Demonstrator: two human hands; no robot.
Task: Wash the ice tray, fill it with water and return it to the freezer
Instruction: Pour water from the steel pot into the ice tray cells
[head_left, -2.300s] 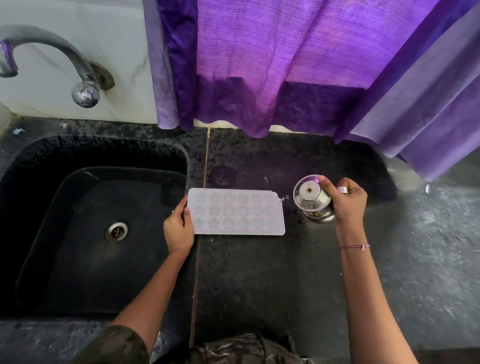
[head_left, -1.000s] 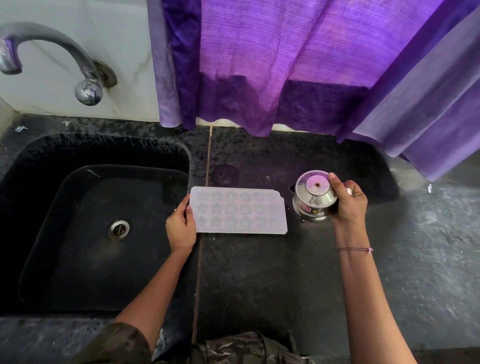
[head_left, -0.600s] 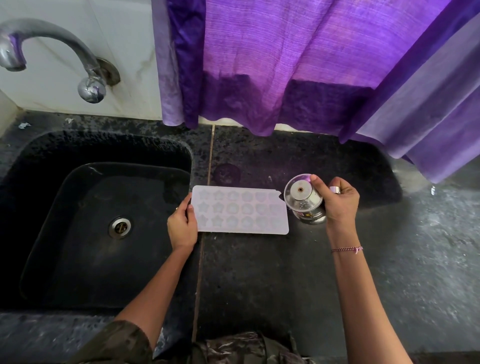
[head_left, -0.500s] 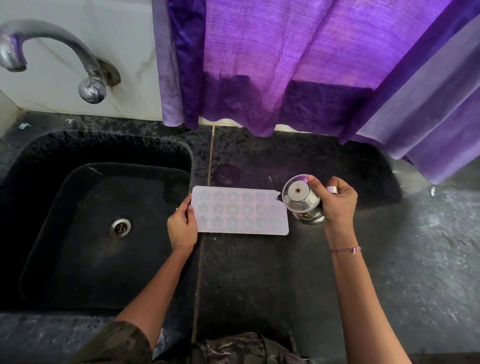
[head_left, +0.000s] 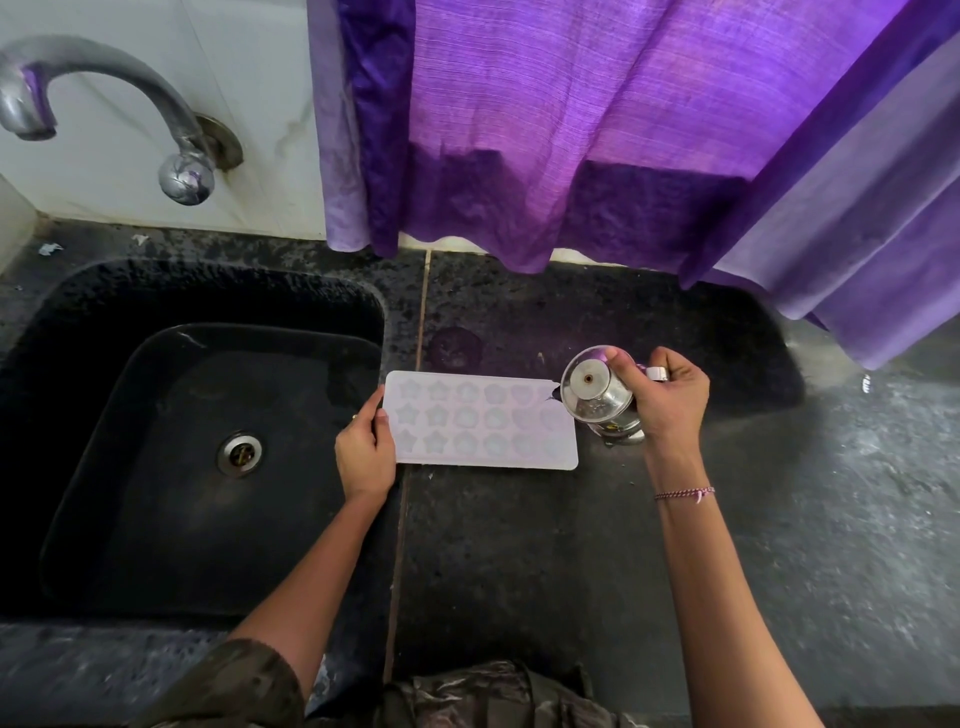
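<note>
Ice tray (head_left: 480, 421) — pale, translucent, moulded cells in star and rounded shapes, three rows; lies flat on the dark stone counter (head_left: 519, 561), long axis running left to right, left end at the counter's edge beside the sink (head_left: 156, 415).

Left hand (head_left: 365, 452) — fingers closed on the tray's left short end, thumb on top, pinning it in place.

Right hand (head_left: 670, 402) — wrapped around a small steel kettle (head_left: 597, 397), thumb over its top, tilted so the spout points left at the tray's right-hand top corner. The spout tip sits just at that corner; whether water is running cannot be told.

Key relation — the tray lies directly left of the kettle, its unfilled length stretching away from the spout toward the left hand. Filling the rest would likely call for carrying the kettle leftward along that axis.

Surroundings — tap (head_left: 104, 114) on the wall above the sink, purple curtain (head_left: 597, 130) hanging behind the counter; bare counter in front and to the right.
</note>
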